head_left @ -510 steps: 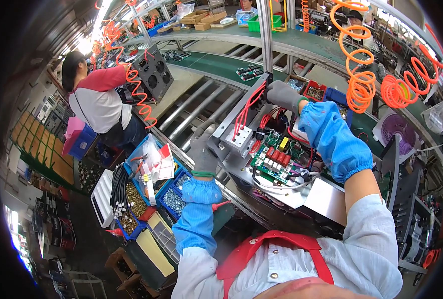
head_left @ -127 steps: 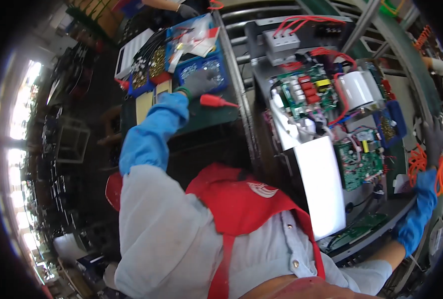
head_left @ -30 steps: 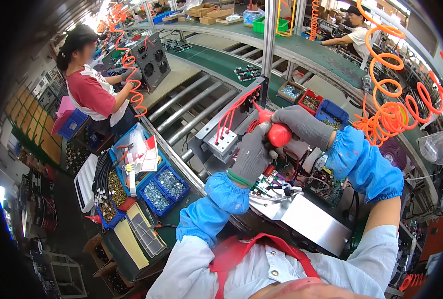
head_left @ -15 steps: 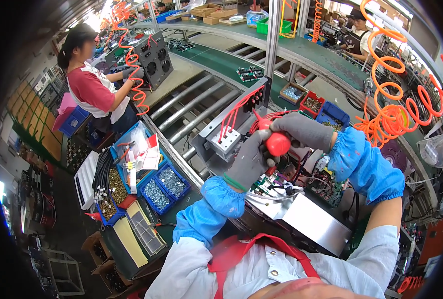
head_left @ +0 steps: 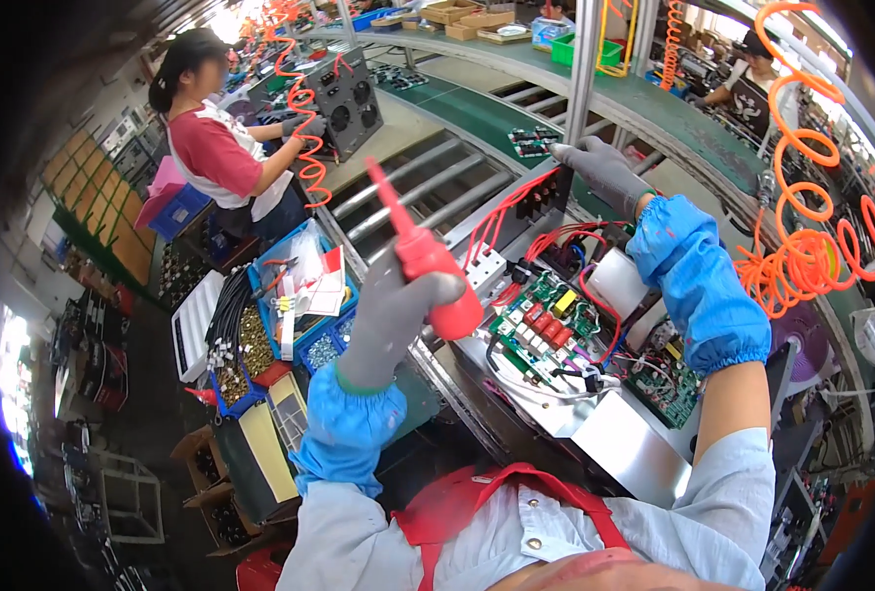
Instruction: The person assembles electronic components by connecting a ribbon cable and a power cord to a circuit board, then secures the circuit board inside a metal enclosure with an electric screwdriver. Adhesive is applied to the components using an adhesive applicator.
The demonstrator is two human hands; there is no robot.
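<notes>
My left hand (head_left: 390, 320), in a grey glove, is closed around a red squeeze bottle (head_left: 439, 286) with a long tapered nozzle. The bottle is tilted, its nozzle toward the upper left. My right hand (head_left: 603, 172), also gloved, is stretched out at the far end of an upright metal panel (head_left: 553, 202); whether it touches the panel I cannot tell. Its visible fingers are extended, with no object seen in them. Between my arms lies a metal chassis with a green circuit board (head_left: 546, 325), red wires (head_left: 502, 219) and a white terminal block (head_left: 485, 266).
Blue bins of small metal parts (head_left: 321, 352) and black cables (head_left: 223, 320) stand at the left. Roller conveyor (head_left: 423, 187) runs beyond the chassis. Orange coiled hoses (head_left: 787, 251) hang at the right. A co-worker (head_left: 211, 148) handles a dark metal case (head_left: 354, 103) at the far left.
Both hands were together at the bottle over the chassis. My left hand has carried it left, and its long nozzle now shows. My right hand has let go and moved away to the panel's far end.
</notes>
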